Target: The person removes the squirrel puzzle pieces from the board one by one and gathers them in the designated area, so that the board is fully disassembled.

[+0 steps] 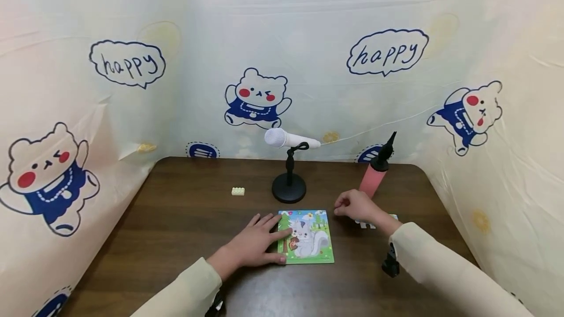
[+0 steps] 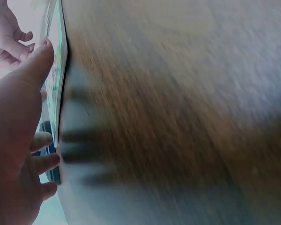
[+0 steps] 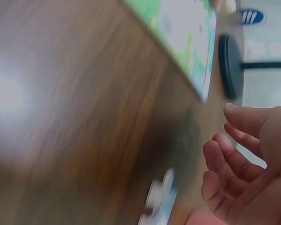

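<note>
A square picture board (image 1: 308,238) with a cartoon squirrel on green and blue lies flat on the table. My left hand (image 1: 254,242) rests at its left edge, fingers spread, with fingertips and thumb on the board's margin. The thumb at the board's near edge shows in the left wrist view. My right hand (image 3: 248,164) hovers right of the board, fingers loosely curled, thumb apart, nothing between them. Under the right wrist lies a flat white-and-blue piece (image 3: 158,201) with a notched end, partly hidden by the arm in the head view.
Behind the board stands a white microphone (image 1: 293,139) on a black round-based stand (image 1: 289,189). A pink bottle (image 1: 372,180) with a black nozzle leans beyond the right hand. A small cream toy brick (image 1: 238,191) sits at the back left. Printed cloth (image 1: 317,101) surrounds the brown table (image 1: 176,229).
</note>
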### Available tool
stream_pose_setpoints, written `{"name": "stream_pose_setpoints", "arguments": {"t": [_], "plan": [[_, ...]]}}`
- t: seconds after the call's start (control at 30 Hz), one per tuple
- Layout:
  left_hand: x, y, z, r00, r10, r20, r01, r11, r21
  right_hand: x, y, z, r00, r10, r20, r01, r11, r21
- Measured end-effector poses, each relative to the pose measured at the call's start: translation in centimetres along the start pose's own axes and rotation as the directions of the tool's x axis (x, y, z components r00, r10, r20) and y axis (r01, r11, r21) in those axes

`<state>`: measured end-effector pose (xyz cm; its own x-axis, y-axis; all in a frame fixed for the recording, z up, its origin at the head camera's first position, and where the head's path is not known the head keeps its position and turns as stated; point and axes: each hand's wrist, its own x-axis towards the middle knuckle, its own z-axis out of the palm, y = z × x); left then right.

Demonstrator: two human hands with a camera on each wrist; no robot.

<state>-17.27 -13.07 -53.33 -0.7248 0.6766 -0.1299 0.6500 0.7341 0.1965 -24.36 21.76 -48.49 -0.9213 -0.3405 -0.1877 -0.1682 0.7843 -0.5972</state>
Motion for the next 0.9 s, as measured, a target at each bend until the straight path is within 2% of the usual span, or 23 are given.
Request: {"name": "stream_pose_setpoints", "arguments": {"t": [0.23,0.5,0.67,0.9], "plan": [[-0.4,-0.2,-0.2,0.999,0.040,-0.005,-0.041,0.999,-0.027,1.7,-3.7,3.3,0.999,-0.031,0.031,0.030,0.998,0.060],[-0.7,-0.5,0.0,0.999,0.027,0.022,-0.027,0.999,-0.025,3.0,-6.6,6.2,0.991,-0.100,0.093,0.088,0.987,0.132],[-0.6,-0.5,0.2,1.000,0.017,0.020,-0.016,0.999,-0.049,3.2,-7.4,7.2,0.986,-0.103,0.134,0.083,0.986,0.145],[-0.4,-0.3,0.0,1.000,-0.009,0.027,0.012,0.994,-0.105,3.0,-8.2,7.4,0.985,-0.064,0.160,0.037,0.986,0.162]]}}
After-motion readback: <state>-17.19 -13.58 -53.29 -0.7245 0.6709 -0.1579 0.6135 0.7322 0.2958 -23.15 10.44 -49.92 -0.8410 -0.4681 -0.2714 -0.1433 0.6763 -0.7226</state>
